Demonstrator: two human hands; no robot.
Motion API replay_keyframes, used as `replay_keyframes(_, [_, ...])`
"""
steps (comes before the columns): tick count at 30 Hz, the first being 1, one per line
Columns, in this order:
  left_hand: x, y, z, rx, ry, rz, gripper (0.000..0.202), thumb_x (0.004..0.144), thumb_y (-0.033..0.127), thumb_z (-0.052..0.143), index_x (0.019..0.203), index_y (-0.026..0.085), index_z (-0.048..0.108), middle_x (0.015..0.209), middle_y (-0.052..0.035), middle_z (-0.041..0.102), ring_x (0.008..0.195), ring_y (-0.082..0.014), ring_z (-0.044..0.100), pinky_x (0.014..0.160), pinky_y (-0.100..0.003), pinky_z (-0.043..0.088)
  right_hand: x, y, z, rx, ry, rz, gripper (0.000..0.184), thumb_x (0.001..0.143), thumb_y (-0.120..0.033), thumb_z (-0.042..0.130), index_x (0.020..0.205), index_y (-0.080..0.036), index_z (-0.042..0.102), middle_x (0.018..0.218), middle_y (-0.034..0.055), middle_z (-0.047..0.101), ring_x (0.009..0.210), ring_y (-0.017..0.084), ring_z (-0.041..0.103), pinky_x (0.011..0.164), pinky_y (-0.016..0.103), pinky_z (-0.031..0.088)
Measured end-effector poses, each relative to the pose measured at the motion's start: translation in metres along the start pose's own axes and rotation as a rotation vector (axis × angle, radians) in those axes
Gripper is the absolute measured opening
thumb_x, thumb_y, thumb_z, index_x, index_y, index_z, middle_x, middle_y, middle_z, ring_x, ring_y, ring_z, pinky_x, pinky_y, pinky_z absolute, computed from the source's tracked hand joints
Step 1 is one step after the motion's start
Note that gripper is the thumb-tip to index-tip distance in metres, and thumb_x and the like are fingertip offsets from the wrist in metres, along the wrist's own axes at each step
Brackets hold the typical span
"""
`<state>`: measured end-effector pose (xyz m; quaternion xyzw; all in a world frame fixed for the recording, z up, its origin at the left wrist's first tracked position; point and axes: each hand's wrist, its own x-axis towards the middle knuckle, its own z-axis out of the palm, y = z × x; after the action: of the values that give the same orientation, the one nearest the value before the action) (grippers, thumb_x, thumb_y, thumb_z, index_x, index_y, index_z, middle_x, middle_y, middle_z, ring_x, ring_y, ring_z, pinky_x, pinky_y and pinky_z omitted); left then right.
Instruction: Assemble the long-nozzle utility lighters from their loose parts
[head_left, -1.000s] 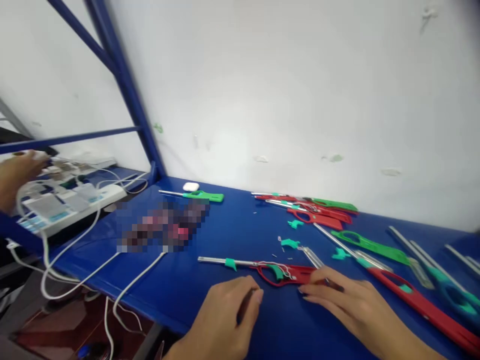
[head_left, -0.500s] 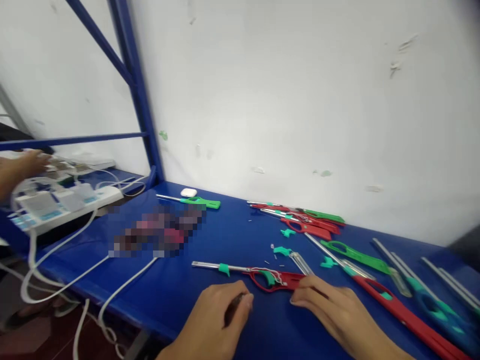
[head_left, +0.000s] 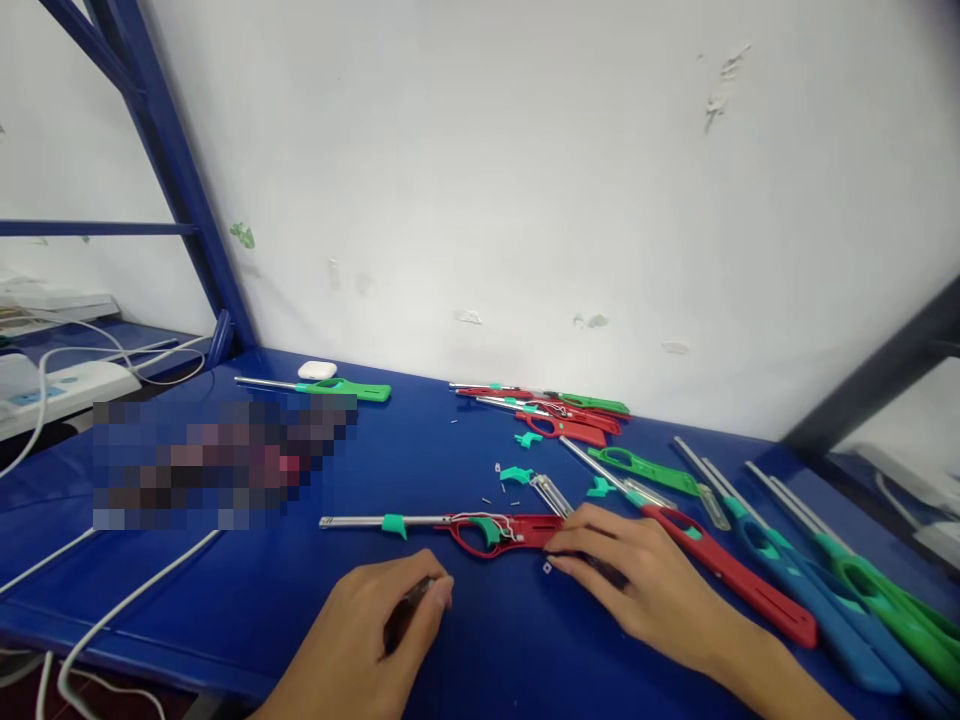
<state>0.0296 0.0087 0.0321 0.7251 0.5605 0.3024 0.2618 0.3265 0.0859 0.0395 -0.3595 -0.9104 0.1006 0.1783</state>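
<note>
Red opened gas lighter (head_left: pixel 504 530) lies under the right hand (head_left: pixel 626 580) fingertips; left hand (head_left: pixel 375 640) pinches a dark tool (head_left: pixel 403 618).

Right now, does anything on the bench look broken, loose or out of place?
Yes. The red lighter under the right hand lies open, thin wires showing at its trigger. Loose teal trigger pieces and tiny bits are scattered on the blue bench. The left hand pinches something dark and thin.
</note>
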Motion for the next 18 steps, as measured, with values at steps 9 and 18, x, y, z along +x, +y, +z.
replay_keyframes(9, [0.001, -0.002, 0.0, 0.013, -0.08, -0.054, 0.041, 0.109, 0.05, 0.037, 0.084, 0.025, 0.058, 0.076, 0.0029, 0.061, 0.068, -0.0161, 0.055, 0.064, -0.027, 0.037, 0.006, -0.001, 0.001, 0.084, -0.085, -0.025, 0.03, 0.113, -0.03, 0.041, 0.105, -0.025, 0.069, 0.108, 0.0038, 0.072, 0.088, 0.017, 0.072, 0.077, 0.028, 0.052])
replay_keyframes(18, [0.001, 0.012, -0.003, -0.084, -0.055, -0.077, 0.044, 0.108, 0.051, 0.036, 0.088, 0.024, 0.065, 0.076, 0.0013, 0.064, 0.068, -0.0171, 0.054, 0.063, -0.027, 0.035, 0.012, -0.013, -0.007, 0.599, 0.009, 0.25, 0.029, 0.109, -0.043, 0.05, 0.097, -0.024, 0.069, 0.079, 0.0016, 0.074, 0.072, 0.017, 0.068, 0.068, 0.027, 0.048])
